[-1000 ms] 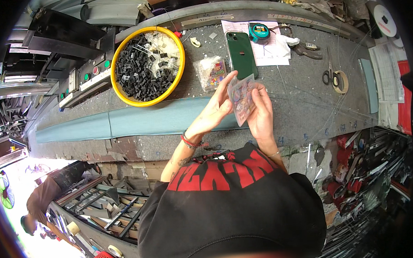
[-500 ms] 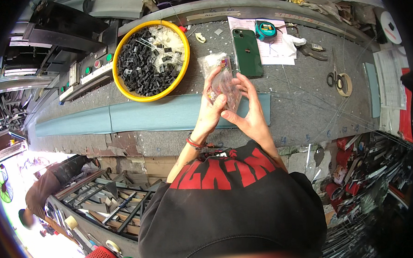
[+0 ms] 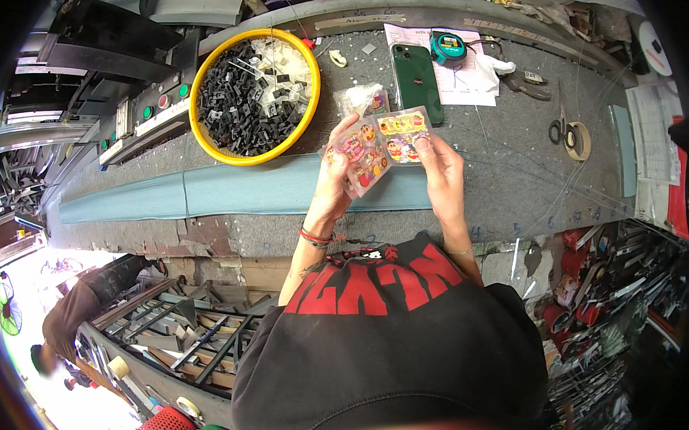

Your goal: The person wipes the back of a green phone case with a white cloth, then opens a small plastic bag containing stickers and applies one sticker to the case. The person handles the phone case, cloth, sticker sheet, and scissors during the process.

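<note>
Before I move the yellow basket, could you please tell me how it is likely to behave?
The yellow basket may feel fairly heavy, as many small black pieces and pale pieces cover its inside. They look loose, so they could shift or spill if it tilts. Its smoothly rounded rim suggests it is probably fairly stiff.

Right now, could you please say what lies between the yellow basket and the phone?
The head view shows a clear packet, a pale scrap and a small grey square there.
</note>
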Available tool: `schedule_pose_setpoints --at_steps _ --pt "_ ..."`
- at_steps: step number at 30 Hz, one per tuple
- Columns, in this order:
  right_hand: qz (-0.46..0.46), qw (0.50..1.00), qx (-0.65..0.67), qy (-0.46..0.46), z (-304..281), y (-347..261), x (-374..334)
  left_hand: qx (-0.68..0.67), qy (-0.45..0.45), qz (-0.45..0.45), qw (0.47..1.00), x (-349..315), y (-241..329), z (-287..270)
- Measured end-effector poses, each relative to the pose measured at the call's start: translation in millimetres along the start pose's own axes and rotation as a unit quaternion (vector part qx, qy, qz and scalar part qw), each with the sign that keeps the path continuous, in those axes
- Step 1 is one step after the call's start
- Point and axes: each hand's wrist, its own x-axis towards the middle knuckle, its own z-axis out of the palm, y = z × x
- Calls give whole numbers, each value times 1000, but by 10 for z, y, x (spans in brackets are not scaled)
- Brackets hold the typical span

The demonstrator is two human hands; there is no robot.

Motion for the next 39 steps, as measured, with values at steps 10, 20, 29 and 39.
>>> schedule_pose_setpoints --at_steps 10,20,29,39 --pt "34 998 46 14 -129 58 40 -128 -10 -51 990 -18 8 -132" --pt "24 979 193 59 -168 64 69 -94 -36 -25 995 -76 100 -200" --pt "10 978 206 21 -232 -1 86 -180 -9 -60 982 -115 124 -290" --pt "18 978 210 1 -144 37 42 -203 -11 -76 976 -82 76 -237"
